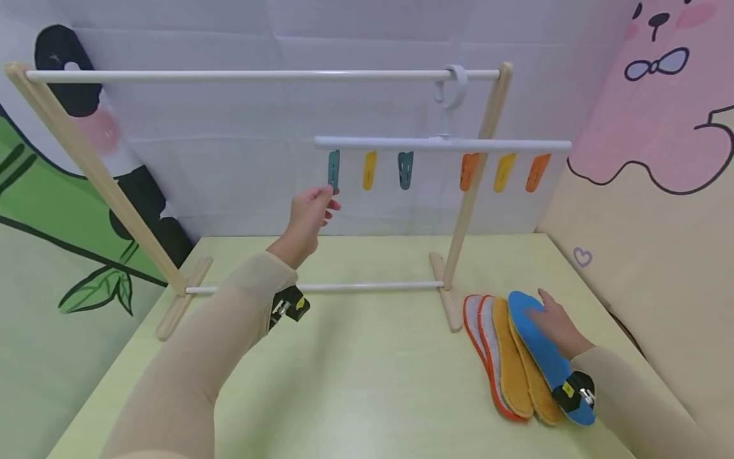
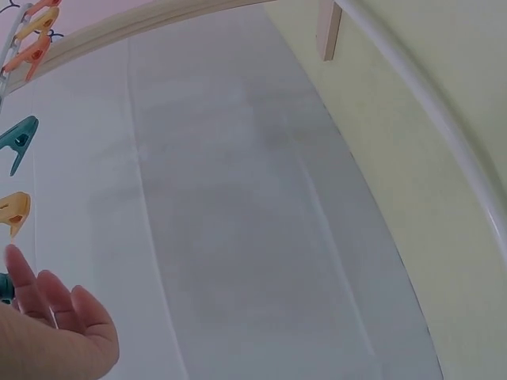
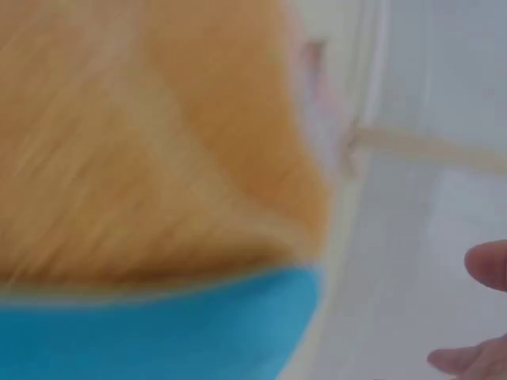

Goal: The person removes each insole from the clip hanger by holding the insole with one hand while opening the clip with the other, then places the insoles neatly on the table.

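Note:
At the left end of the white clip hanger [image 1: 378, 143], my left hand [image 1: 309, 217] pinches the lower end of a teal clothespin [image 1: 334, 167] between thumb and index finger. In the left wrist view, only a sliver of that teal clothespin shows behind the fingers. A yellow clothespin [image 1: 369, 171] hangs just to its right, with another teal clothespin [image 1: 405, 171] after it. My right hand [image 1: 556, 326] is spread over the upper part of a blue insole [image 1: 547, 360], fingers relaxed. Beside it lie tan fuzzy insoles [image 1: 509, 363] and grey insoles with red edges [image 1: 487, 319].
The hanger's hook [image 1: 457, 89] hangs near the right end of the rack's white top rail [image 1: 258, 76]. Wooden legs [image 1: 103, 172] and a low white bar [image 1: 373, 287] stand on the pale yellow table [image 1: 367, 382]. More orange and yellow clothespins [image 1: 504, 172] hang at the right.

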Tool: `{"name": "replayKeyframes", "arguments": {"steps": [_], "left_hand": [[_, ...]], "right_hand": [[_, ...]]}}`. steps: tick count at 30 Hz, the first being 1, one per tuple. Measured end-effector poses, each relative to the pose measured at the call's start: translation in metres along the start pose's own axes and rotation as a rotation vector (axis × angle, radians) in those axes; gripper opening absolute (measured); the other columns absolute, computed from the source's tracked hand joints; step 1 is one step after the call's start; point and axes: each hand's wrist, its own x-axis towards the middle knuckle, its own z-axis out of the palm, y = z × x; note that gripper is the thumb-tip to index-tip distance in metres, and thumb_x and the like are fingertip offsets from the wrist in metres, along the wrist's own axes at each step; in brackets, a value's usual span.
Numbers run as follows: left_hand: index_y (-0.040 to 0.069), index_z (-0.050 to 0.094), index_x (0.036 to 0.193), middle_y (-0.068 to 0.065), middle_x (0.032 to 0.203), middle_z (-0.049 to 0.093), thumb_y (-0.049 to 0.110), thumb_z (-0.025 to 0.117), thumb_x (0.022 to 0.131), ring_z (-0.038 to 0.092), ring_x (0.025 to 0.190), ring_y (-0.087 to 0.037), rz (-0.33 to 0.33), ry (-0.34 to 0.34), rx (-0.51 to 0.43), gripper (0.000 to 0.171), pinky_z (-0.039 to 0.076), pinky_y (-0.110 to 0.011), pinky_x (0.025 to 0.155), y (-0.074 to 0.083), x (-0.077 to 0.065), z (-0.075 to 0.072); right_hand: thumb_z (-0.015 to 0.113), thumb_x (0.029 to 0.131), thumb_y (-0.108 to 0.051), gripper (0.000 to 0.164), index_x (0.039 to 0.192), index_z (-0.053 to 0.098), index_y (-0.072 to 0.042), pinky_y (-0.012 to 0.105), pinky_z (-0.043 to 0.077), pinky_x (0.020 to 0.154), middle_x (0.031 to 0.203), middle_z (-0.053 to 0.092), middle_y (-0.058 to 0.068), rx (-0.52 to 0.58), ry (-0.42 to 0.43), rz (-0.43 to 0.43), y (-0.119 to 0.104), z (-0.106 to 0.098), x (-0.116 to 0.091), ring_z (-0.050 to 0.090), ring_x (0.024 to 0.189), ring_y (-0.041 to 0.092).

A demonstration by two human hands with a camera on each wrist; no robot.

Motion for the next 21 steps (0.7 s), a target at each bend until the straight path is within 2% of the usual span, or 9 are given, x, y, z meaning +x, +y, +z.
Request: {"name": "replayKeyframes", "arguments": {"steps": [3, 6, 10, 12, 13, 15, 19, 21], "left_hand": [[0.001, 0.058, 0.124, 0.002, 0.079, 0.056, 0.026, 0.046, 0.103, 0.044, 0.074, -0.016, -0.002, -0.011, 0.002, 0.035, 0.036, -0.024, 0.07, 0.001, 0.0, -0.002], [0.004, 0.057, 0.128, 0.003, 0.084, 0.057, 0.029, 0.043, 0.103, 0.044, 0.076, -0.015, -0.025, -0.044, 0.02, 0.037, 0.036, -0.025, 0.071, 0.002, 0.001, -0.005], [0.006, 0.054, 0.132, -0.004, 0.104, 0.06, 0.033, 0.039, 0.104, 0.045, 0.085, -0.016, -0.038, -0.095, 0.063, 0.041, 0.037, -0.027, 0.078, 0.003, 0.003, -0.009], [0.006, 0.052, 0.134, -0.01, 0.116, 0.059, 0.034, 0.038, 0.104, 0.047, 0.093, -0.019, -0.015, -0.12, 0.113, 0.043, 0.037, -0.031, 0.085, 0.001, 0.004, -0.012], [0.006, 0.051, 0.135, -0.014, 0.12, 0.058, 0.034, 0.037, 0.105, 0.048, 0.098, -0.022, 0.02, -0.131, 0.164, 0.044, 0.037, -0.034, 0.089, -0.001, 0.003, -0.014], [0.003, 0.05, 0.136, -0.018, 0.128, 0.056, 0.033, 0.037, 0.105, 0.051, 0.108, -0.029, 0.143, -0.157, 0.339, 0.045, 0.037, -0.04, 0.097, -0.011, 0.001, -0.019], [-0.001, 0.045, 0.139, -0.022, 0.133, 0.052, 0.036, 0.042, 0.102, 0.05, 0.12, -0.038, 0.444, -0.164, 0.891, 0.052, 0.035, -0.051, 0.101, -0.038, -0.017, -0.026], [-0.002, 0.043, 0.14, -0.024, 0.135, 0.05, 0.041, 0.046, 0.1, 0.047, 0.121, -0.042, 0.53, -0.175, 1.103, 0.059, 0.034, -0.055, 0.1, -0.054, -0.031, -0.025]], "right_hand": [[0.04, 0.102, -0.022, 0.067, 0.149, 0.004, 0.007, 0.066, 0.014, 0.104, 0.151, 0.005, 0.035, -0.029, 0.02, -0.15, -0.028, 0.015, -0.004, 0.005, 0.137, 0.054], [0.043, 0.102, -0.025, 0.062, 0.15, 0.018, 0.003, 0.065, 0.021, 0.103, 0.152, 0.014, 0.03, -0.051, 0.035, -0.24, -0.044, 0.027, -0.005, 0.015, 0.136, 0.051], [0.045, 0.101, -0.023, 0.055, 0.147, 0.029, 0.004, 0.061, 0.028, 0.101, 0.15, 0.025, 0.028, -0.075, 0.059, -0.33, -0.057, 0.04, -0.004, 0.024, 0.135, 0.047], [0.045, 0.101, -0.02, 0.052, 0.146, 0.032, 0.004, 0.06, 0.03, 0.101, 0.148, 0.029, 0.027, -0.091, 0.075, -0.368, -0.062, 0.046, -0.003, 0.026, 0.135, 0.046], [0.045, 0.101, -0.019, 0.051, 0.145, 0.033, 0.005, 0.061, 0.028, 0.103, 0.148, 0.03, 0.027, -0.093, 0.085, -0.384, -0.064, 0.05, -0.003, 0.024, 0.136, 0.045], [0.046, 0.1, -0.017, 0.051, 0.145, 0.034, 0.004, 0.06, 0.025, 0.105, 0.148, 0.03, 0.026, -0.09, 0.094, -0.4, -0.068, 0.058, -0.003, 0.023, 0.138, 0.044], [0.049, 0.099, -0.015, 0.051, 0.143, 0.035, 0.007, 0.059, 0.021, 0.107, 0.146, 0.033, 0.028, -0.161, 0.137, -0.456, -0.074, 0.077, -0.001, 0.022, 0.138, 0.046], [0.052, 0.098, -0.015, 0.053, 0.142, 0.036, 0.009, 0.061, 0.02, 0.106, 0.145, 0.035, 0.03, -0.224, 0.157, -0.506, -0.075, 0.085, -0.001, 0.023, 0.136, 0.048]]}}
